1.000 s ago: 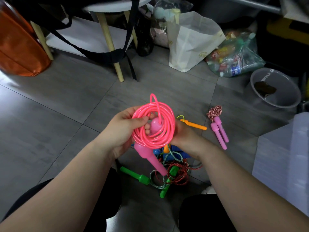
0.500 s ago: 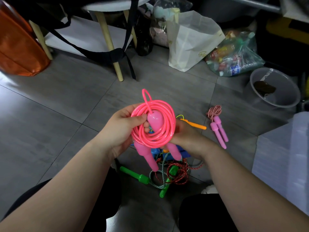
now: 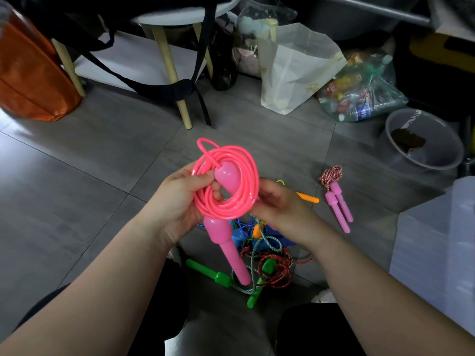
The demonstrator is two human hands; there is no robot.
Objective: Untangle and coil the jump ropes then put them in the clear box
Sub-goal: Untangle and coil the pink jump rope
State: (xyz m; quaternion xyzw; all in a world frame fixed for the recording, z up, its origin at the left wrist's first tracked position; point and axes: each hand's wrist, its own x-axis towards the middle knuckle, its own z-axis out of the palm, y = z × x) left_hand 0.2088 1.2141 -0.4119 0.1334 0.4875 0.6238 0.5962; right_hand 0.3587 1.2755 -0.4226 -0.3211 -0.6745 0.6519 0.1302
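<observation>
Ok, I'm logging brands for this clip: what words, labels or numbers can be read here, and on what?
No text is legible.
White paper bag: a gold script mark, too small to read.
Clear plastic bag of bottles: red and blue labels, too blurred to read.
Pink jump rope: no print visible.

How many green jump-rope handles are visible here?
2. The first green handle lies on the floor just left of the tangled pile. The second green handle lies angled within that pile, partly under cords. Others may be hidden in the tangle.
</observation>
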